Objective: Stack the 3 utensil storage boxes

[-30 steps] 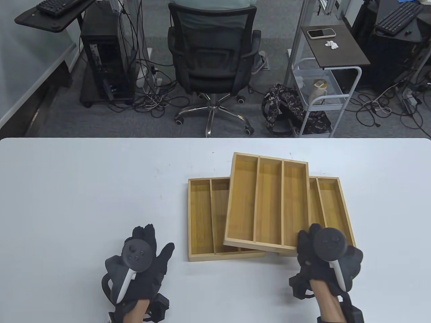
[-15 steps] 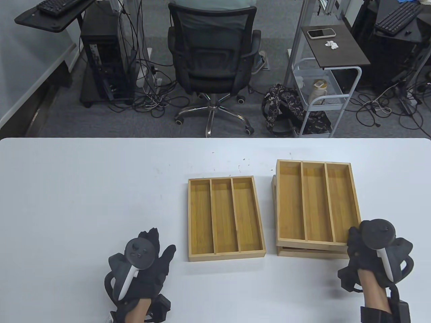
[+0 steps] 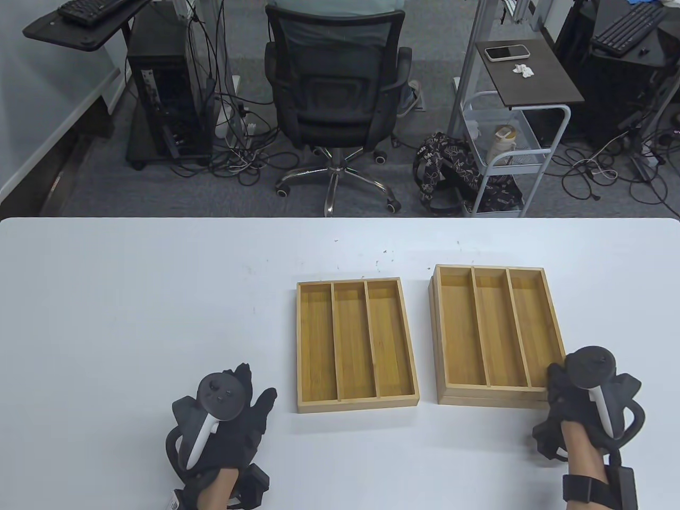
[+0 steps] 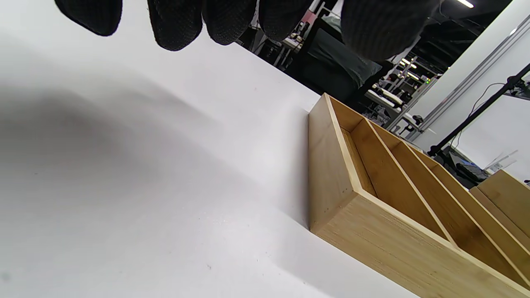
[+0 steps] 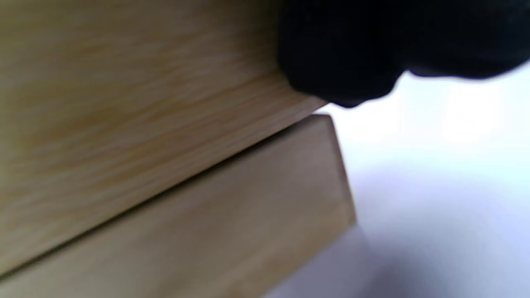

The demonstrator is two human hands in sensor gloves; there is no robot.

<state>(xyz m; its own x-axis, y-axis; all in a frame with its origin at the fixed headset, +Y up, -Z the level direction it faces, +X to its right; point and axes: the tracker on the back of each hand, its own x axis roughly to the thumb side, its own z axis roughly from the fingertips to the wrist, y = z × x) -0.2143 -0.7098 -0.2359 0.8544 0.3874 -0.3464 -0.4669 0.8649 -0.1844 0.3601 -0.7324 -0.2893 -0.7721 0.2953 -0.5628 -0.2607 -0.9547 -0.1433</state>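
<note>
Plainly, each bamboo box (image 3: 355,340) has three long open compartments.

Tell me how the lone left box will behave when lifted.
The left box looks like rigid wood with two dividers, so it should probably stay stiff. Flat and low on the table, it is unlikely to roll or tip. Its smooth walls may slip in gloved fingers.

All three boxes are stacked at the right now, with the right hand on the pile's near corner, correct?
Not all three: the table view shows only two stacked, the right hand on their near corner. The third box sits alone beside them.
</note>
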